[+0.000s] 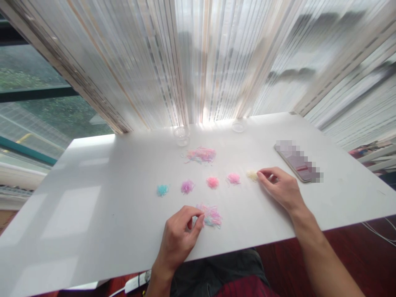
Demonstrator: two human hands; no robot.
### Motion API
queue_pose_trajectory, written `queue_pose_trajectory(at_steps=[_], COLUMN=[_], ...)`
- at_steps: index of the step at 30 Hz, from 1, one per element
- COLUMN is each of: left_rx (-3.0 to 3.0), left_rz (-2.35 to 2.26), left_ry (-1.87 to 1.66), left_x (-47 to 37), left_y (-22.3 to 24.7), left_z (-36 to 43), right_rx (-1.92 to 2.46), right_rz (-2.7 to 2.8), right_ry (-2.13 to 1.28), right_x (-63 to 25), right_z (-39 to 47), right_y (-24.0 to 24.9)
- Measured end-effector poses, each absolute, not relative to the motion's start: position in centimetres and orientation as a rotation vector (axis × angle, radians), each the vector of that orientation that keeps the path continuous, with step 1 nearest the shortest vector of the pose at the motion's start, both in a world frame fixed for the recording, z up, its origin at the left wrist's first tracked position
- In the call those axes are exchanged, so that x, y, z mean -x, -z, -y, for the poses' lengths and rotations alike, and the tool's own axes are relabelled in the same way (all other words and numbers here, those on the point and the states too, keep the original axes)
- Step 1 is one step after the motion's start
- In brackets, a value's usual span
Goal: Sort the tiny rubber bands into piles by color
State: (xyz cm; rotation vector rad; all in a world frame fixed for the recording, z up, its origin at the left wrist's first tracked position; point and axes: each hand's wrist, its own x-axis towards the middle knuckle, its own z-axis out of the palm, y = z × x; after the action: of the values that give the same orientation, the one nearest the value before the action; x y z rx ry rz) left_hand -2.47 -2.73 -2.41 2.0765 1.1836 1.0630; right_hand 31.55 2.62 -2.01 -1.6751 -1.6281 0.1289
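Note:
Thumb and fingertip pinched together, my left hand (182,229) is at the left edge of a mixed pastel pile (213,215) of thin strands, possibly tiny rubber bands. What it pinches, if anything, is too small to see. My right hand (280,185) has its fingertips closed at a pale yellow pile (252,175); anything between them is hidden. To the left of the yellow pile, in a row, lie a pink pile (233,178), a coral pile (212,182), a purple pile (187,186) and a turquoise pile (162,189). Farther back is a larger mixed pile (201,154).
A clear round container (182,136) and a clear lid (238,127) sit near the back edge of the white table (130,239). A phone (295,163) lies at the right. Curtains (192,62) hang behind the table, and a power strip (137,282) is below its front edge.

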Motion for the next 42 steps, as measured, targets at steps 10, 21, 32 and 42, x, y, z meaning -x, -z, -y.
queue_pose_trajectory(at_steps=[10, 21, 32, 42], left_rx=[-2.087, -2.111, -2.113, -2.114], left_rz=[-1.185, -1.182, -1.180, -1.177], left_ry=[-1.047, -1.041, -1.025, -1.033], left_x=[2.5, 2.4, 2.4, 2.3], left_y=[2.5, 2.3, 2.4, 2.2], left_z=[2.7, 2.6, 2.6, 2.7], right_rx=[1.619, 1.583, 1.572, 1.537], right_rz=[1.628, 1.794, 1.875, 1.849], right_ry=[-0.073, -0.066, -0.033, -0.036], right_x=[-31.2, -31.4, -31.4, -31.4], right_z=[-2.1, -2.4, -2.4, -2.2], right_y=[2.3, 3.3, 3.8, 3.4])
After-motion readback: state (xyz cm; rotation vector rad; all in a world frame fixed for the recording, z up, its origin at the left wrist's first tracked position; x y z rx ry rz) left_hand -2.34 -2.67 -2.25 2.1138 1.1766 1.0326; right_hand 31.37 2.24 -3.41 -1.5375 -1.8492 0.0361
